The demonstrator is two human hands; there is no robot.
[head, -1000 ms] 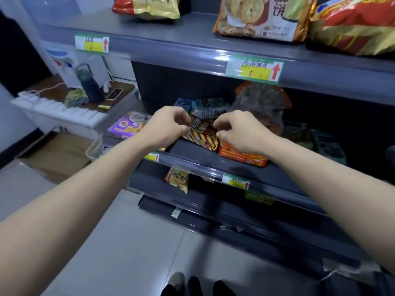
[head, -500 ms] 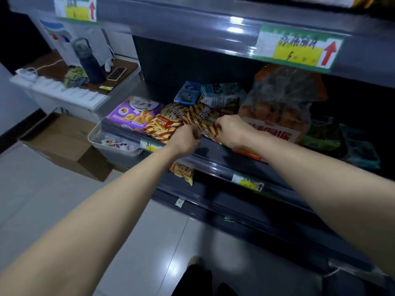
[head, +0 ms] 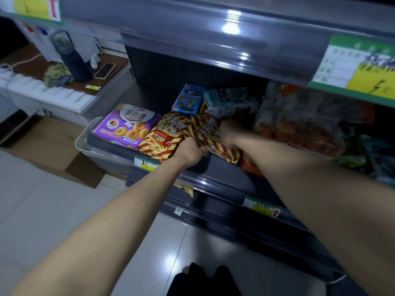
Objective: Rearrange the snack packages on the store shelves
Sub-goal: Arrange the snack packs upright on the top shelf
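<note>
left hand [head: 190, 150] and right hand [head: 229, 133] fingers [head: 199, 146] pinch the striped snack bag [head: 208, 128].

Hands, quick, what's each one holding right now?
Left hand: grips the rightmost striped snack bag at its front edge.
Right hand: grips the same bag farther back; blurred.

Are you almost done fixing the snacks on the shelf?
Partly. The purple ring-snack package and one striped fries package lie side by side at the shelf front. The left hand and right hand grip a second striped fries package, overlapping the first. Left: settling it, perhaps also the blue box and pale carton behind.
</note>
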